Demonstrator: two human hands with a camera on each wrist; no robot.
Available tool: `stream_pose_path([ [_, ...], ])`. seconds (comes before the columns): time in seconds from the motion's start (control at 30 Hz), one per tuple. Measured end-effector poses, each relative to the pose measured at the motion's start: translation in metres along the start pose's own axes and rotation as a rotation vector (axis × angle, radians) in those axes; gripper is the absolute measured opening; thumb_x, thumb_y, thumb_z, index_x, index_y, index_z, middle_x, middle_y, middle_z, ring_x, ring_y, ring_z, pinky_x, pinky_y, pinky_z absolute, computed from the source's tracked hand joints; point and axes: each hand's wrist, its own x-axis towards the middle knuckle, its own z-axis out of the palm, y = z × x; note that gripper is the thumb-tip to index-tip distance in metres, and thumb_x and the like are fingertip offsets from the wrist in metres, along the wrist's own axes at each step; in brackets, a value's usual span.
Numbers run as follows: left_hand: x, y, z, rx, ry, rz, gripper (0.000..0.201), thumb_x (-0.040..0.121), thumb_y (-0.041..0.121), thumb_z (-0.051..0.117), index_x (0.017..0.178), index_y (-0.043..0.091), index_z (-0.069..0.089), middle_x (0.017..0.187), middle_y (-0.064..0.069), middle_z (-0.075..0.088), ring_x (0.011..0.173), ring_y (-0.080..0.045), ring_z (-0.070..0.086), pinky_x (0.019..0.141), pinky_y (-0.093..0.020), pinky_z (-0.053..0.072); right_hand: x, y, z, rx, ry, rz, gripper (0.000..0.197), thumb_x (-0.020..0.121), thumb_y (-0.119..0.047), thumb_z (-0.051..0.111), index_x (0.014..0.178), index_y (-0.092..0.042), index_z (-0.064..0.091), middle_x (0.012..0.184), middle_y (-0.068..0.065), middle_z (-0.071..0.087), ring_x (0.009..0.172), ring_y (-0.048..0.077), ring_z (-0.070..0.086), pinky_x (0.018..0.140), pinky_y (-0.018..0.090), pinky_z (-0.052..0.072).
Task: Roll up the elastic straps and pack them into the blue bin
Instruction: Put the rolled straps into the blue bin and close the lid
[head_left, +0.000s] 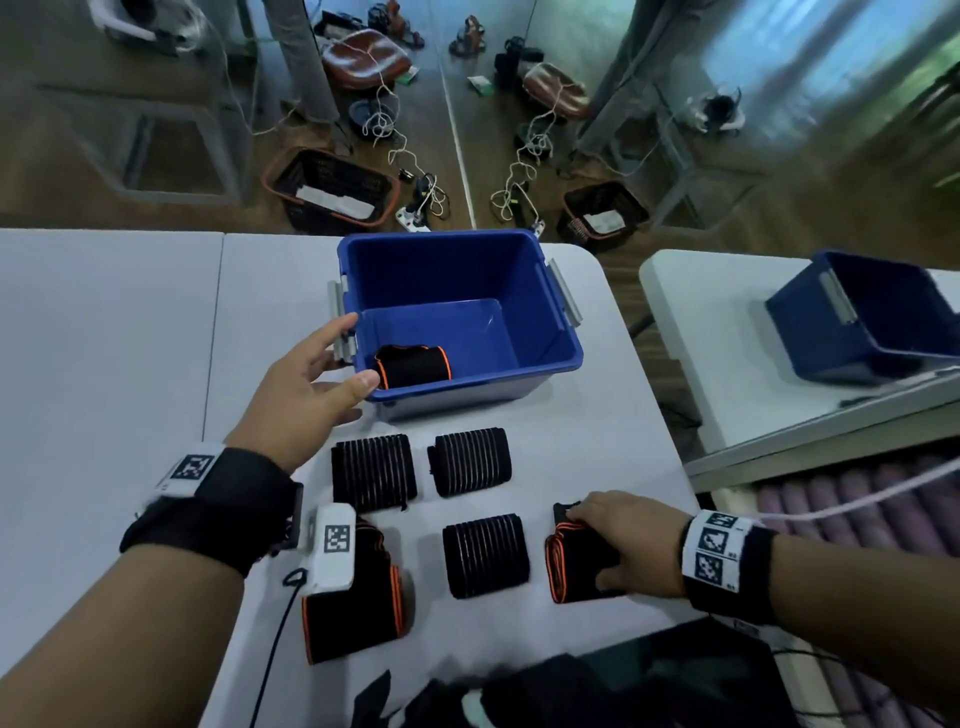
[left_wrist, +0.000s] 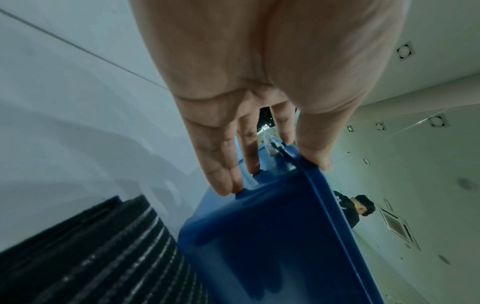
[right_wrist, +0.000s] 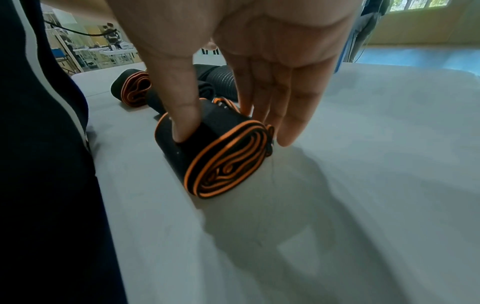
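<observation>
The blue bin (head_left: 524, 332) stands open on the white table, with one orange-edged black roll (head_left: 413, 366) in its near left corner. My left hand (head_left: 358, 353) is at that corner, its straight fingers (left_wrist: 228, 181) along the outer wall of the bin (left_wrist: 259, 236) and its thumb on the rim. My right hand (head_left: 587, 545) pinches another orange-edged roll (head_left: 566, 582) lying near the table's right edge, thumb on one side and fingers on the other (right_wrist: 221, 127). Three ribbed black rolls (head_left: 373, 472) (head_left: 470, 461) (head_left: 485, 555) and one orange-edged roll (head_left: 358, 608) lie in front of the bin.
Dark fabric (head_left: 519, 696) lies at the table's near edge. A second blue bin (head_left: 862, 317) sits on a table to the right. Baskets (head_left: 332, 187) and cables lie on the floor beyond the table. A black cable (head_left: 275, 639) hangs from my left wrist.
</observation>
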Motion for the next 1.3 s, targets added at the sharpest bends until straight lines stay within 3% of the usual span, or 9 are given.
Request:
stream_pose_path([
  [0.17, 0.003, -0.001, -0.001, 0.011, -0.018, -0.003, 0.061, 0.093, 0.018, 0.07, 0.137, 0.054, 0.048, 0.153, -0.011, 0.042, 0.137, -0.026, 0.049, 0.086, -0.046, 0.061, 0.005, -0.002, 0.003, -0.008, 0.023, -0.012, 0.065, 0.077, -0.038, 0.071, 0.136, -0.022, 0.046, 0.126, -0.002, 0.055, 0.115, 0.018, 0.053, 0.1, 0.031, 0.045],
  [0.47, 0.002, 0.001, -0.001, -0.011, 0.001, -0.003, 0.061, 0.093, 0.016, 0.069, 0.14, 0.049, 0.048, 0.153, -0.008, 0.042, 0.142, -0.018, 0.042, 0.085, -0.044, 0.061, -0.003, -0.018, -0.019, 0.079, 0.013, 0.028, 0.045, 0.071, -0.035, 0.073, 0.111, -0.025, 0.053, 0.106, -0.005, 0.062, 0.093, 0.016, 0.059, 0.082, 0.03, 0.052],
  [0.67, -0.002, 0.006, 0.001, -0.011, -0.002, -0.007, 0.062, 0.093, 0.015, 0.069, 0.143, 0.046, 0.047, 0.155, -0.009, 0.041, 0.132, -0.007, 0.04, 0.087, -0.043, 0.061, -0.024, -0.052, -0.135, 0.164, 0.256, -0.082, 0.042, 0.064, -0.026, 0.077, 0.103, -0.027, 0.062, 0.089, -0.011, 0.066, 0.078, 0.005, 0.061, 0.071, 0.022, 0.051],
  [0.77, -0.004, 0.009, 0.001, -0.007, -0.008, -0.007, 0.063, 0.093, 0.015, 0.069, 0.143, 0.047, 0.047, 0.154, -0.012, 0.041, 0.127, -0.008, 0.048, 0.087, -0.045, 0.061, -0.011, -0.067, -0.202, 0.092, 0.465, -0.166, 0.047, 0.062, -0.032, 0.078, 0.107, -0.025, 0.063, 0.091, -0.009, 0.069, 0.081, 0.012, 0.063, 0.075, 0.028, 0.051],
  [0.83, -0.004, 0.011, 0.001, 0.0, -0.01, -0.012, 0.062, 0.093, 0.016, 0.069, 0.142, 0.048, 0.047, 0.152, -0.013, 0.042, 0.124, -0.01, 0.055, 0.087, -0.044, 0.061, 0.015, -0.075, -0.239, 0.042, 0.527, -0.195, 0.051, 0.063, -0.034, 0.077, 0.112, -0.024, 0.064, 0.095, -0.004, 0.07, 0.085, 0.017, 0.064, 0.077, 0.03, 0.052],
  [0.97, -0.005, 0.013, 0.0, -0.011, -0.011, -0.027, 0.062, 0.092, 0.018, 0.07, 0.141, 0.049, 0.047, 0.143, -0.011, 0.048, 0.1, -0.013, 0.072, 0.089, -0.042, 0.06, 0.088, -0.09, -0.279, -0.06, 0.51, -0.165, 0.048, 0.07, -0.024, 0.077, 0.115, -0.016, 0.065, 0.1, 0.002, 0.069, 0.091, 0.022, 0.064, 0.079, 0.03, 0.051],
  [1.03, -0.005, 0.013, 0.0, -0.006, -0.015, -0.035, 0.062, 0.093, 0.02, 0.07, 0.142, 0.049, 0.046, 0.137, -0.006, 0.05, 0.096, -0.012, 0.073, 0.091, -0.043, 0.059, 0.123, -0.098, -0.282, -0.135, 0.45, -0.143, 0.048, 0.072, -0.023, 0.077, 0.117, -0.014, 0.063, 0.103, 0.002, 0.065, 0.095, 0.023, 0.061, 0.077, 0.028, 0.046],
  [1.13, -0.005, 0.014, 0.0, 0.007, -0.019, -0.043, 0.061, 0.094, 0.021, 0.069, 0.143, 0.049, 0.045, 0.127, 0.001, 0.054, 0.097, -0.013, 0.073, 0.092, -0.043, 0.059, 0.168, -0.106, -0.276, -0.226, 0.32, -0.114, 0.046, 0.073, -0.024, 0.078, 0.116, -0.016, 0.063, 0.109, 0.005, 0.067, 0.1, 0.027, 0.063, 0.08, 0.032, 0.051],
  [1.3, -0.005, 0.017, 0.0, -0.003, -0.025, -0.06, 0.061, 0.095, 0.02, 0.067, 0.144, 0.049, 0.044, 0.11, 0.027, 0.051, 0.088, -0.001, 0.071, 0.089, -0.035, 0.059, 0.217, -0.117, -0.262, -0.327, 0.196, -0.109, 0.046, 0.071, -0.03, 0.077, 0.113, -0.02, 0.063, 0.109, 0.002, 0.067, 0.097, 0.027, 0.064, 0.086, 0.04, 0.055],
])
